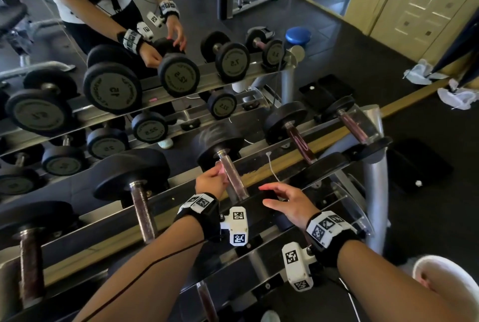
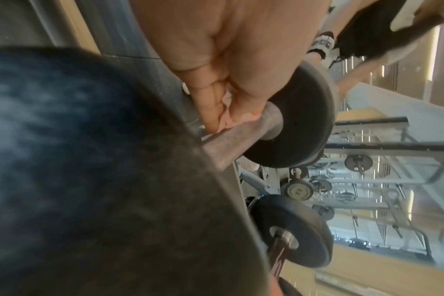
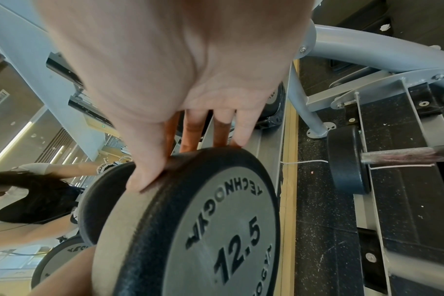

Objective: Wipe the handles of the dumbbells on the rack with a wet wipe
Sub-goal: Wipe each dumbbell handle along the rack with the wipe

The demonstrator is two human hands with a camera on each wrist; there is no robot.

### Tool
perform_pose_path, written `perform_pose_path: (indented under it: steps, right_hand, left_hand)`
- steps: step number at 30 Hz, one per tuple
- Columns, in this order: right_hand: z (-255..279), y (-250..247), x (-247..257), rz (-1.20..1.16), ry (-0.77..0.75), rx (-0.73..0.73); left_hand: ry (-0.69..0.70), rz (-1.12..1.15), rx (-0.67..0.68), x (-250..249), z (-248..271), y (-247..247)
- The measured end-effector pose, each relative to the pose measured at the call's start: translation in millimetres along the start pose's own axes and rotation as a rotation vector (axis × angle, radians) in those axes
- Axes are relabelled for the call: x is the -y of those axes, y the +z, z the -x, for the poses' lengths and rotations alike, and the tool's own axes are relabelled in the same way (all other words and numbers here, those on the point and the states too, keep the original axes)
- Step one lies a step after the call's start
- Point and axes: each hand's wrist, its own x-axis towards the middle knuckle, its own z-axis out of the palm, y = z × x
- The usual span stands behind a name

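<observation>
Fingers of the left hand (image 1: 211, 182) pinch the wet wipe (image 2: 227, 112) against the handle (image 1: 233, 179) to scrub it, while the right hand (image 1: 290, 204), fingers spread, presses the 12.5 weight head (image 3: 216, 230) beneath them steady.

Dumbbells (image 1: 228, 166) lie side by side across the rack (image 1: 373, 192), a mirror (image 1: 129, 36) behind.

stamped "12.5" and "technogym" on the grey end face of the near dumbbell (image 3: 216, 230), read from the right wrist view. mirrored in the glass behind the rack: "15" (image 1: 113, 87), "12.5" (image 1: 179, 75), "7.5" (image 1: 232, 62) and "22.5" (image 1: 149, 128) on dumbbell end faces, brand lettering there too small to read.
</observation>
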Motion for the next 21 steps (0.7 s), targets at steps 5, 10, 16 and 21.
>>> perform_pose_path:
  steps: [5,10,16,21]
  right_hand:
    - [1,1,-1,-0.024,0.013,-0.003]
    - [2,0,1,-0.041,0.015,0.008]
    - [5,-1,5,0.018,0.002,0.009]
    - [7,-3,8,0.032,0.024,0.017]
  left_hand:
    - [0.047,-0.197,0.059,15,10,-7]
    - [0.044,-0.316,0.185,19,20,-15]
    - [-0.061,0.024,0.033,4,-2,-17]
    - [0.037,0.111,-0.029,3,-15,-3]
